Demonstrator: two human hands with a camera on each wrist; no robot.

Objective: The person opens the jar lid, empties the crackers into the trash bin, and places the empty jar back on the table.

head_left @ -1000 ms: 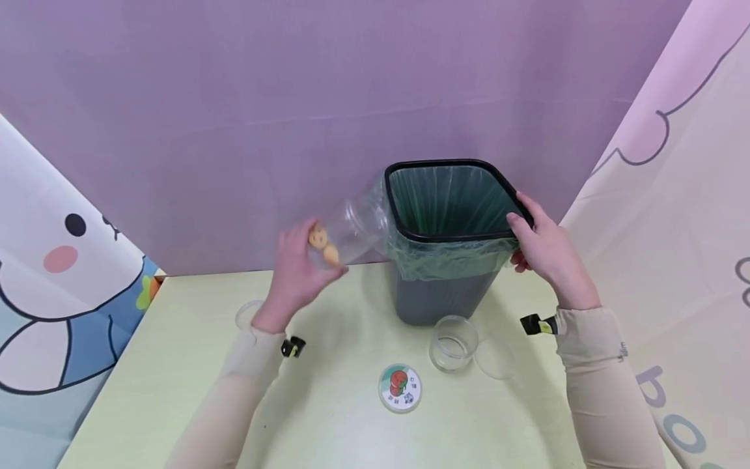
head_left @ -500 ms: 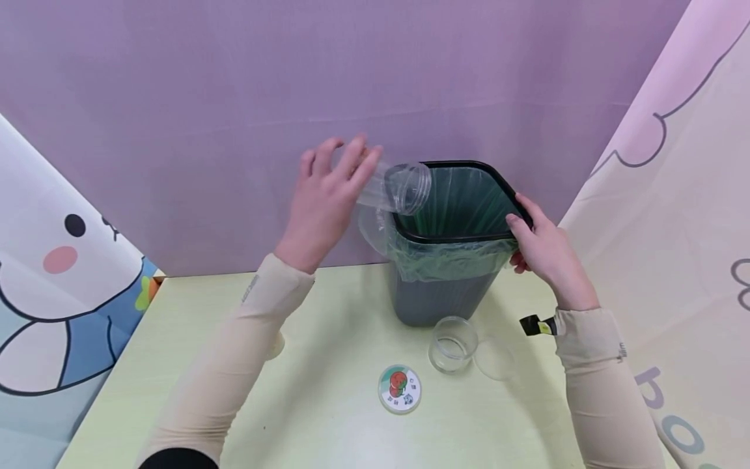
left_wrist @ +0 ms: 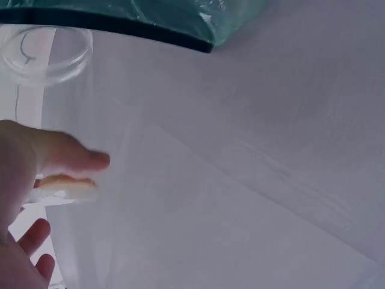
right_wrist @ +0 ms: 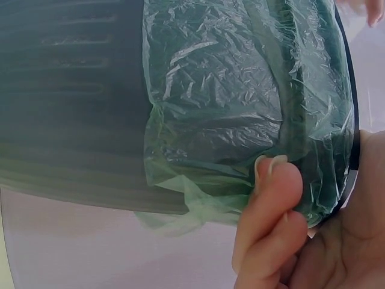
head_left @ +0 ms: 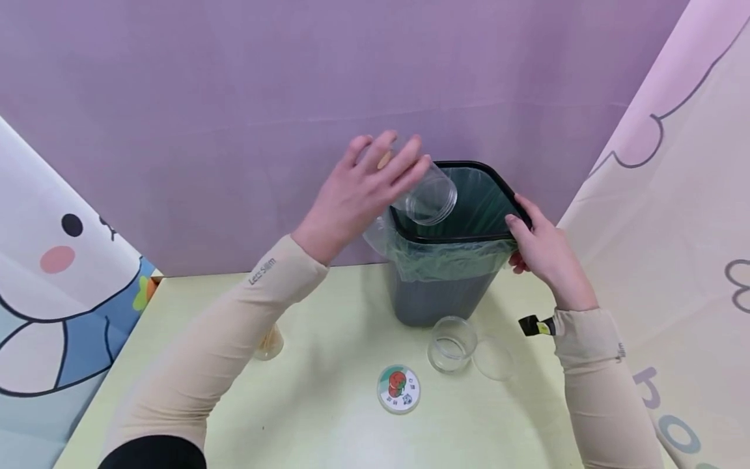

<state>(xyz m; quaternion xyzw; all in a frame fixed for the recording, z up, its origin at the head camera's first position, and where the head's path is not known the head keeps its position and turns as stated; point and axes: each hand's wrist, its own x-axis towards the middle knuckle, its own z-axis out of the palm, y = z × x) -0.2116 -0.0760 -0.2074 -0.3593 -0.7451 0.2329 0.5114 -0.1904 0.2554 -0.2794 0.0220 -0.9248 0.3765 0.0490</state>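
Observation:
My left hand (head_left: 363, 185) grips a clear plastic jar (head_left: 435, 197) by its base end. The jar lies tilted, its round mouth over the left part of the bin's opening. A tan biscuit-like piece (left_wrist: 67, 180) shows at the base end, partly hidden by the fingers. The grey bin (head_left: 430, 299) stands on the table, lined with a green translucent bag (head_left: 451, 259) folded over its black rim (head_left: 469, 240). With thumb and fingers, my right hand (head_left: 545, 244) holds the rim's right corner; in the right wrist view its fingertips (right_wrist: 283, 180) press the folded bag.
In front of the bin lie a clear plastic ring-like cup (head_left: 453, 345), a thin clear disc (head_left: 493, 359) and a round lid with a tomato picture (head_left: 399, 389). Partly behind the left sleeve is a small clear container (head_left: 271, 344) with tan contents. A purple cloth (head_left: 234, 163) hangs behind.
My left hand has risen and moved right, bringing the jar from beside the bin to over its opening, with the mouth tipped downward. The right hand stays on the rim.

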